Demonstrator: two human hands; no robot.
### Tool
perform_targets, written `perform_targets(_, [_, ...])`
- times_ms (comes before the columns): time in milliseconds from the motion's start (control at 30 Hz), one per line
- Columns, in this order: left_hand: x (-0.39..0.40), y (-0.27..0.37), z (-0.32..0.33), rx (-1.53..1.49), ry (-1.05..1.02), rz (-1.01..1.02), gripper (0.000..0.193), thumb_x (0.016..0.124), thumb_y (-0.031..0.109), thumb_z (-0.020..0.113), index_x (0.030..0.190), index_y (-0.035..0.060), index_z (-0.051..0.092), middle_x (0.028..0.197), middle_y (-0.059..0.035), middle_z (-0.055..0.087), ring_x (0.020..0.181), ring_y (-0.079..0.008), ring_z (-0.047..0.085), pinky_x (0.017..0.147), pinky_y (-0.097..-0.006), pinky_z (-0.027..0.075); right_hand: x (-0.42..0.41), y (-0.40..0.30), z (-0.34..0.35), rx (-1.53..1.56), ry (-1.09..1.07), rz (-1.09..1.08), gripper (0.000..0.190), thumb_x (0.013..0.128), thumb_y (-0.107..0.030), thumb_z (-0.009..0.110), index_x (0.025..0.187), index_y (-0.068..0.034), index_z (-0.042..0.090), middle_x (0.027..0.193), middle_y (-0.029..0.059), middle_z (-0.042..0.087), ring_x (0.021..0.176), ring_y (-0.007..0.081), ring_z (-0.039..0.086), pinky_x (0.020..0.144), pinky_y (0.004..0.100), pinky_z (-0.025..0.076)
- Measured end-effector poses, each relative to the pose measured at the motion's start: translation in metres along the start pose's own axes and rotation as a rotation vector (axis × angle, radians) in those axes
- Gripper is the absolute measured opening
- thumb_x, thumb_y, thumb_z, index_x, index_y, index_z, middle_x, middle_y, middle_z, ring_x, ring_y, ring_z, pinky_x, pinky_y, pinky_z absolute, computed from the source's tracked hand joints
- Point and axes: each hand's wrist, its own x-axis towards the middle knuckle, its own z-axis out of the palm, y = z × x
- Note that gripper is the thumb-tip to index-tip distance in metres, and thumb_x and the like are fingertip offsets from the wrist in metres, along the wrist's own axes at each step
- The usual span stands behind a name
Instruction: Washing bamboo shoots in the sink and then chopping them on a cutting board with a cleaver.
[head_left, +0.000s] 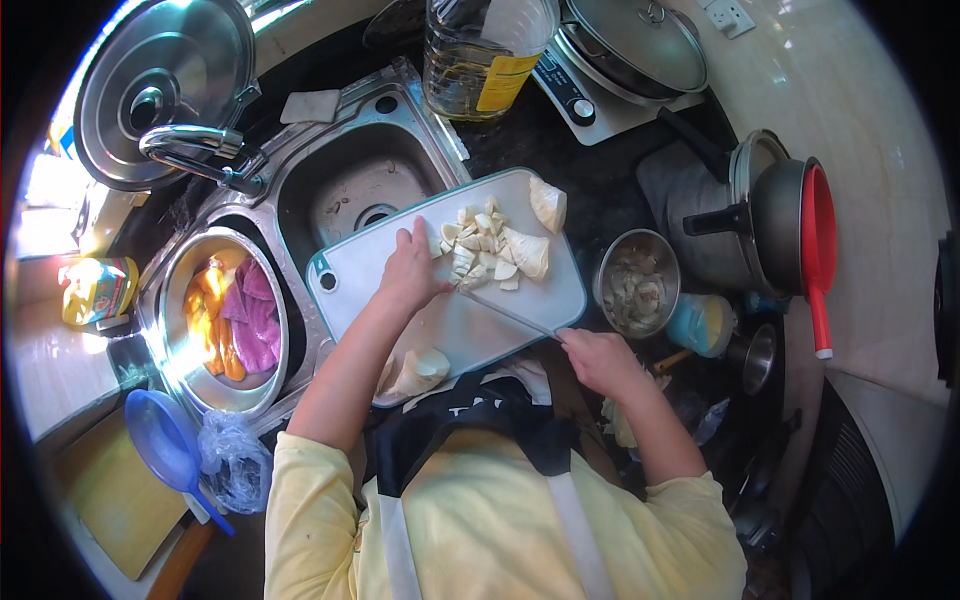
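Note:
A white cutting board with a green rim (450, 330) lies tilted, partly over the sink. Near its middle is a heap of pale cut vegetable chunks (484, 244), with larger pieces at the far right corner (548, 204) and the near edge (421, 371). My right hand (602, 361) grips the handle of a knife (510, 313), whose blade reaches flat-looking across the board to the heap's near side. My left hand (411, 268) rests at the heap's left side, thumb close to the blade tip; whether it pinches a piece I cannot tell.
A steel sink (352, 176) lies beyond the board. Left stands a steel basin (225, 390) with cloths and orange gloves. A steel bowl of pale pieces (637, 285) stands right, beside stacked pots (776, 225). A large oil bottle (484, 67) and a lidded pan (641, 45) stand behind.

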Motion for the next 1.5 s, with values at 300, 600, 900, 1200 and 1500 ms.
perform_targets(300, [0.064,0.034,0.018,0.136,-0.225,0.157,0.112,0.058,0.013,0.083,0.148,-0.0044,0.019,0.131,-0.0330,0.044,0.116,-0.0418,0.054,0.099,-0.0387,0.048,0.010,0.019,0.012,-0.128,0.087,-0.001,0.021,0.081,-0.006,0.061,0.100,-0.007,0.053,0.077,0.0132,0.063,0.067,0.0343,0.065,0.060,0.0443,0.054])
perform_targets(600, [0.051,0.019,-0.017,0.111,-0.137,0.239,0.098,0.060,0.012,0.081,0.144,-0.0013,0.033,0.122,-0.0267,0.057,0.114,-0.0366,0.057,0.097,-0.0389,0.048,0.013,0.013,0.006,-0.038,0.026,-0.047,0.024,0.082,-0.007,0.061,0.106,-0.008,0.059,0.083,0.0131,0.065,0.073,0.0338,0.065,0.063,0.0433,0.053])
perform_targets(900, [0.002,-0.046,-0.079,-0.055,0.092,0.034,0.048,0.077,0.014,0.072,0.122,0.0017,0.059,0.090,-0.0147,0.066,0.084,-0.0284,0.067,0.079,-0.0371,0.052,0.080,-0.028,0.043,0.181,-0.151,-0.080,0.015,0.089,-0.014,0.058,0.101,-0.005,0.057,0.081,0.0190,0.064,0.076,0.0401,0.063,0.067,0.0477,0.050])
perform_targets(1200, [-0.097,-0.097,-0.065,-0.255,0.220,-0.179,0.041,0.080,0.015,0.072,0.115,-0.0032,0.062,0.082,-0.0121,0.063,0.070,-0.0205,0.063,0.068,-0.0333,0.052,0.098,-0.008,0.026,0.374,0.146,0.214,0.019,0.092,-0.018,0.054,0.094,0.000,0.052,0.082,0.0281,0.063,0.082,0.0474,0.061,0.071,0.0545,0.047])
perform_targets(1500, [-0.184,-0.075,-0.035,-0.331,0.044,-0.274,0.068,0.072,0.020,0.081,0.129,-0.0015,0.049,0.101,-0.0163,0.059,0.082,-0.0253,0.062,0.075,-0.0365,0.052,0.085,-0.039,0.045,0.202,0.063,0.147,0.021,0.092,-0.016,0.055,0.107,-0.001,0.058,0.088,0.0258,0.062,0.083,0.0461,0.060,0.071,0.0517,0.047])
